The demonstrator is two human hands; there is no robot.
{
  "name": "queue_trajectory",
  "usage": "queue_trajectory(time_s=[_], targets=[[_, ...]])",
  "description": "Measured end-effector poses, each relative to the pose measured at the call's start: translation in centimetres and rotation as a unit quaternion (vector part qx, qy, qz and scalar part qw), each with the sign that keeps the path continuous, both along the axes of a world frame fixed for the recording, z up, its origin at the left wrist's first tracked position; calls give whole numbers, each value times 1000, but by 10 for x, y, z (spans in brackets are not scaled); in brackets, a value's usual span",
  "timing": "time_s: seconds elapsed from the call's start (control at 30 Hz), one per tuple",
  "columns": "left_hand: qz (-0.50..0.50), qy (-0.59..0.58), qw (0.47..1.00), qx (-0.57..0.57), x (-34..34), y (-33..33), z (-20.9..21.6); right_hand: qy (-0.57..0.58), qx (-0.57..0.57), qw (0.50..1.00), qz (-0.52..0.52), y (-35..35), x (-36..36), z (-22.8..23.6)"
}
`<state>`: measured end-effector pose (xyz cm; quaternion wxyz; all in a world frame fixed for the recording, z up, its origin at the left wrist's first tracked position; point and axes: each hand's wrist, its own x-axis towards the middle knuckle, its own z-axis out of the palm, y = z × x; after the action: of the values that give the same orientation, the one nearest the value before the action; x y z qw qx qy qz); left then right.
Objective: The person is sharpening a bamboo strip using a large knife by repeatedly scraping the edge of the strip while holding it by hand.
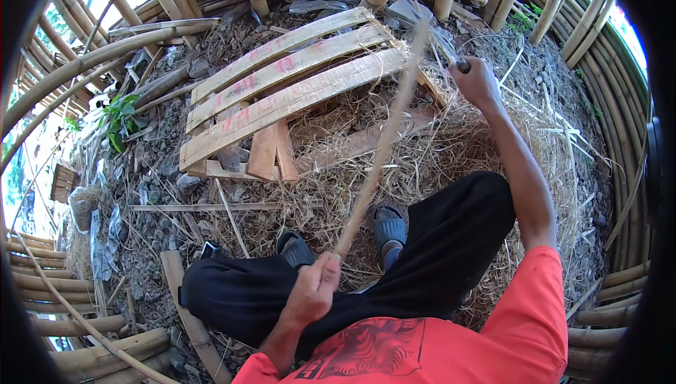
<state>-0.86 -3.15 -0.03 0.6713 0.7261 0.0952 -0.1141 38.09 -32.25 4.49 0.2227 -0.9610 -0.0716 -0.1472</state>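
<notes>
So the light tan strip is smack in the middle, its long axis running from the near end by the person's lap up to the far side, leaning a bit right as it goes; the left hand has its fingers clamped round the near end, thumb lying along it; the right hand, out at far right, has its fingers wrapped round the dark handle of a bladed tool, blade pointing far and a bit left; that part's blurry, so I can't tell if blade and strip touch.

Just left of the strip sits a slatted wooden panel, tilted, with reddish smudges on flat, rough-sawn boards; the strip's upper part crosses in front of the panel's right end; curly, straw-like shavings cover the ground around two dark ridged sandals; a thick, round bamboo pole lies near left, a leafy green plant sits far left; stacked bamboo rails curve along the right.
</notes>
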Motion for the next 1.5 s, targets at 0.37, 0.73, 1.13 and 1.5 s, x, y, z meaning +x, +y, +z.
queue_trajectory(time_s=[0.37, 0.73, 1.13, 1.5], targets=[[129, -34, 991, -18, 31, 2, -21, 85, 217, 966, 110, -13, -7, -41], [123, -13, 987, -105, 30, 9, -32, 35, -142, 824, 548, 115, -131, 13], [121, -16, 985, -121, 30, 1, -41, 128, -206, 811, 532, 140, -146, -17], [132, -5, 982, -137, 27, 8, -31, 41, -150, 895, 419, 136, -124, -20]])
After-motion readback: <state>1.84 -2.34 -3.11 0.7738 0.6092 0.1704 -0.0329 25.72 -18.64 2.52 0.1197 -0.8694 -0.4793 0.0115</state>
